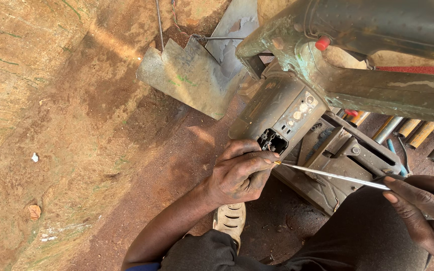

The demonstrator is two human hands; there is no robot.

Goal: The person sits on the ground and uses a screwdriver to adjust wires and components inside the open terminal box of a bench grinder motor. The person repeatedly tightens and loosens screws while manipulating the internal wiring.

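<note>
Rod: a thin metal rod (332,175) runs from right to left, its tip at the dark socket (272,142) of the grimy machine (287,108).
Left hand (239,173): fingers pinch the rod's tip.
Right hand (423,206): grips the rod's near-right end.
Surroundings: metal sheet (192,75) farther left, pipes (418,133) at right, sandal (230,221) on the dirt ground (76,150).
</note>
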